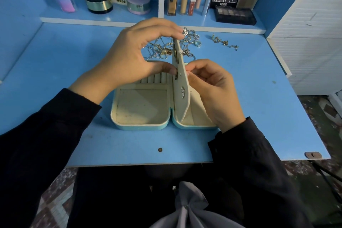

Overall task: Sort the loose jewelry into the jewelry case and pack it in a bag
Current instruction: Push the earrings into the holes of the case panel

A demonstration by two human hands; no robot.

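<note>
Sorting seems in hand: the jewelry case (129, 126) lies open on the table (64, 65) before the loose jewelry (192, 38), your left hand (129, 57) grips its upright panel (182, 72) between thumb and fingers, and your right hand (212, 87) pinches at the panel's right face, holding what I cannot tell, so the next move likely needs fine, steady fingertips.

The single head-worn view looks forward and down from close above the blue desk (55, 61).
</note>
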